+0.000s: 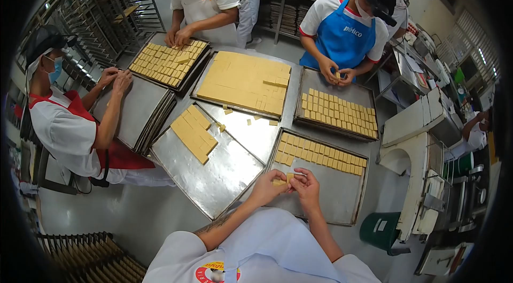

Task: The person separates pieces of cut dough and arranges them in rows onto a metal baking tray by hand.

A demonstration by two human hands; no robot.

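My left hand and my right hand are close together over the near metal tray. Both are closed, with fingertips pinching small yellow dough pieces; one dough piece shows between the right fingers, and another dough piece is at the left fingers. Rows of cut dough pieces lie along the far part of this tray. To the left, a second metal tray carries a larger scored dough slab.
A big cut dough sheet sits mid-table. Co-workers stand around: one in a blue apron behind a filled tray, one in a red apron beside stacked trays, another at a far-left tray. A green bin stands at right.
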